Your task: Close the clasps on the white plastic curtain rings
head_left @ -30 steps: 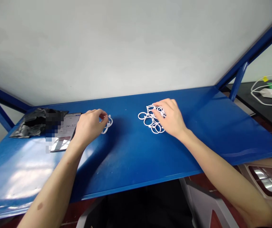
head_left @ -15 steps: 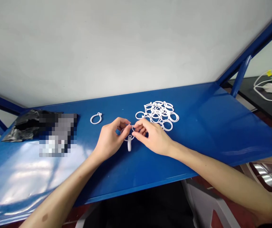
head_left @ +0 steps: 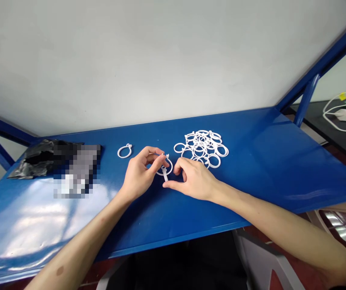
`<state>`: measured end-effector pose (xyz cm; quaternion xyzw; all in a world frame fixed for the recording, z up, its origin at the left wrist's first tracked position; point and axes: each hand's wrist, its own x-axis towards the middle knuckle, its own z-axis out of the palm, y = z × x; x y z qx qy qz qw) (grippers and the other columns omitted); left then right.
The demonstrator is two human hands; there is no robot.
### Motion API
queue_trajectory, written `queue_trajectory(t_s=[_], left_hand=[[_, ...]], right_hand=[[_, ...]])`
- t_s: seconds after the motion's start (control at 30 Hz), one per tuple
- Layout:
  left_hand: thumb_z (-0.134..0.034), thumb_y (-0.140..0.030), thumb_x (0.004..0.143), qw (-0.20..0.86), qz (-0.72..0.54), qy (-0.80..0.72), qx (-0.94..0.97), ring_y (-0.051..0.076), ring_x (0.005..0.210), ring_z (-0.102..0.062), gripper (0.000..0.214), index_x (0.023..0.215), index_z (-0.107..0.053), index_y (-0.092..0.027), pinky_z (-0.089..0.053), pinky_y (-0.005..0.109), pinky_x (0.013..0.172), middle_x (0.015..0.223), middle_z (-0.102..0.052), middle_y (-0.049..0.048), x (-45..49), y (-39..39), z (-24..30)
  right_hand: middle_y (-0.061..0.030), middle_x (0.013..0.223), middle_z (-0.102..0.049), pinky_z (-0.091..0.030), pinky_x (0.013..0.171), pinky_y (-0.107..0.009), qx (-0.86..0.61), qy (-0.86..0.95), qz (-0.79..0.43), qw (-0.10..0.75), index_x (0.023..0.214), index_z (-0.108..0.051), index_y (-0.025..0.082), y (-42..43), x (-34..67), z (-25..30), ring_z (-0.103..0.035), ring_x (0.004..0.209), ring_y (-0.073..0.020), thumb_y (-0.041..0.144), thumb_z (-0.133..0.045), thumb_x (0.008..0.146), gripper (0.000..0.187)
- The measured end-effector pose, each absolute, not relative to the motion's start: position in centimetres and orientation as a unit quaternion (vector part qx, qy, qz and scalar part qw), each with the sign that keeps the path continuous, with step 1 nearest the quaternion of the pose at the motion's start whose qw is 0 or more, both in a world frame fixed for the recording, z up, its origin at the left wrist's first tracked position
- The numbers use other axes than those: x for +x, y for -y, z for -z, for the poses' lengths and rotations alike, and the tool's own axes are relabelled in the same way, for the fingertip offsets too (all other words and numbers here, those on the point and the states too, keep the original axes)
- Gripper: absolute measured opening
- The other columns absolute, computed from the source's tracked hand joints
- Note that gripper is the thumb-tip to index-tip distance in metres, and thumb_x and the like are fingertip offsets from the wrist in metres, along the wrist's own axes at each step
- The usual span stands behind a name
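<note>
My left hand (head_left: pixel 141 171) pinches a white plastic ring (head_left: pixel 171 170), which looks like a curtain ring, at its top near a small knob. From the lower part of this ring hangs a narrow white piece (head_left: pixel 165 175), perhaps a second ring seen edge-on. My right hand (head_left: pixel 195 177) is just to the right, its thumb and fingers apart. The thumb tip is at the lower end of the hanging piece; whether it touches cannot be made out. Beyond the right hand lies a pile of similar white rings (head_left: pixel 199 150), partly covered by that hand.
A single white ring (head_left: pixel 124 152) lies on the blue table (head_left: pixel 251 161), left of the hands. Farther left are a black plastic bag (head_left: pixel 34 161) and a blurred-out grey item (head_left: pixel 82 165). A white cable (head_left: pixel 327 114) rests on a dark surface at the right.
My right hand has let go of the ring's top and moved slightly down, its thumb now by the hanging piece. The left hand keeps its pinch. The view has shifted slightly.
</note>
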<state>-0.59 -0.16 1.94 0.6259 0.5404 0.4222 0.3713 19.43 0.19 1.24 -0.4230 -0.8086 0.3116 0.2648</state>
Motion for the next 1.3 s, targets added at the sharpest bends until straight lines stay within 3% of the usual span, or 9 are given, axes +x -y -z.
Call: queue_trajectory(t_s=[0.17, 0.43, 0.57, 0.67, 0.83, 0.97, 1.1, 1.23, 1.3], left_hand=[[-0.061, -0.05, 0.094, 0.351, -0.409, -0.548, 0.64, 0.018, 0.073, -0.072, 0.031, 0.102, -0.059, -0.02, -0.051, 0.029, 0.065, 0.08, -0.076, 0.004, -0.5, 0.3, -1.9], [-0.058, -0.044, 0.095, 0.217, -0.361, -0.639, 0.644, 0.018, 0.067, -0.066, 0.026, 0.102, -0.065, -0.021, -0.049, 0.031, 0.067, 0.079, -0.076, 0.0027, -1.9, -1.2, -1.5], [-0.059, -0.038, 0.094, 0.087, -0.294, -0.643, 0.702, 0.026, 0.093, -0.066, 0.021, 0.099, -0.071, -0.021, -0.049, 0.04, 0.086, 0.096, -0.076, 0.0083, -3.3, -2.1, -0.8], [-0.057, -0.039, 0.096, 0.012, -0.312, -0.6, 0.737, 0.031, 0.111, -0.06, 0.024, 0.099, -0.073, -0.021, -0.045, 0.046, 0.099, 0.111, -0.074, 0.0113, -3.2, -1.9, -1.1], [-0.055, -0.043, 0.098, 0.195, -0.325, -0.514, 0.769, 0.02, 0.085, -0.067, 0.031, 0.116, -0.069, -0.023, -0.053, 0.032, 0.079, 0.104, -0.076, 0.006, -1.9, -0.5, -2.1], [-0.058, -0.039, 0.096, 0.233, -0.305, -0.506, 0.772, 0.017, 0.077, -0.066, 0.024, 0.111, -0.07, -0.024, -0.052, 0.03, 0.074, 0.091, -0.076, 0.0029, -1.4, -0.1, -2.0], [-0.061, -0.037, 0.095, 0.213, -0.349, -0.5, 0.764, 0.018, 0.085, -0.066, 0.017, 0.101, -0.07, -0.024, -0.052, 0.03, 0.078, 0.097, -0.074, 0.0037, -1.6, -0.3, -1.8], [-0.066, -0.04, 0.093, 0.261, -0.417, -0.491, 0.719, 0.018, 0.1, -0.065, 0.033, 0.121, -0.062, -0.024, -0.054, 0.031, 0.083, 0.126, -0.065, 0.0088, -1.9, -0.4, -1.8], [-0.062, -0.044, 0.095, 0.327, -0.432, -0.487, 0.685, 0.019, 0.102, -0.065, 0.035, 0.123, -0.06, -0.023, -0.055, 0.031, 0.082, 0.127, -0.064, 0.0102, -1.9, -0.3, -1.8]], right_hand=[[-0.0009, 0.085, -0.064, -0.044, 0.061, -0.026, -0.381, 0.845, -0.242, 0.285, 0.086, -0.065, 0.018, -0.1, 19.2, -0.7, -0.055, 0.063, -0.0101, 0.031, -0.066, 0.095, 0.016], [-0.0002, 0.079, -0.064, -0.044, 0.063, -0.025, -0.367, 0.827, -0.248, 0.347, 0.085, -0.067, 0.017, -0.5, 19.6, -1.1, -0.057, 0.065, -0.0104, 0.024, -0.06, 0.097, 0.015], [0.0, 0.077, -0.065, -0.043, 0.061, -0.025, -0.364, 0.821, -0.257, 0.357, 0.083, -0.065, 0.018, -0.6, 19.7, -1.3, -0.056, 0.064, -0.0105, 0.024, -0.059, 0.097, 0.017], [0.0, 0.076, -0.064, -0.044, 0.062, -0.025, -0.365, 0.813, -0.26, 0.371, 0.081, -0.064, 0.018, -0.7, 19.7, -1.3, -0.057, 0.065, -0.0111, 0.026, -0.058, 0.097, 0.019], [0.0011, 0.073, -0.065, -0.047, 0.062, -0.024, -0.38, 0.78, -0.315, 0.384, 0.081, -0.063, 0.019, -0.9, 19.8, -1.6, -0.059, 0.063, -0.0106, 0.029, -0.057, 0.098, 0.021], [0.0005, 0.074, -0.068, -0.048, 0.062, -0.024, -0.386, 0.768, -0.359, 0.364, 0.081, -0.063, 0.019, -0.9, 19.9, -1.8, -0.062, 0.064, -0.0109, 0.031, -0.055, 0.1, 0.024], [0.0007, 0.079, -0.071, -0.047, 0.061, -0.024, -0.387, 0.78, -0.341, 0.354, 0.09, -0.067, 0.02, -0.9, 19.9, -1.5, -0.062, 0.064, -0.0105, 0.033, -0.059, 0.101, 0.019], [-0.0005, 0.086, -0.074, -0.046, 0.065, -0.025, -0.396, 0.815, -0.228, 0.357, 0.093, -0.07, 0.02, -1.0, 20.1, -1.0, -0.066, 0.071, -0.0126, 0.031, -0.065, 0.099, 0.013], [-0.0015, 0.088, -0.075, -0.045, 0.064, -0.026, -0.396, 0.845, -0.148, 0.327, 0.095, -0.072, 0.021, -1.0, 20.3, -0.9, -0.067, 0.074, -0.0142, 0.03, -0.062, 0.101, 0.015]])
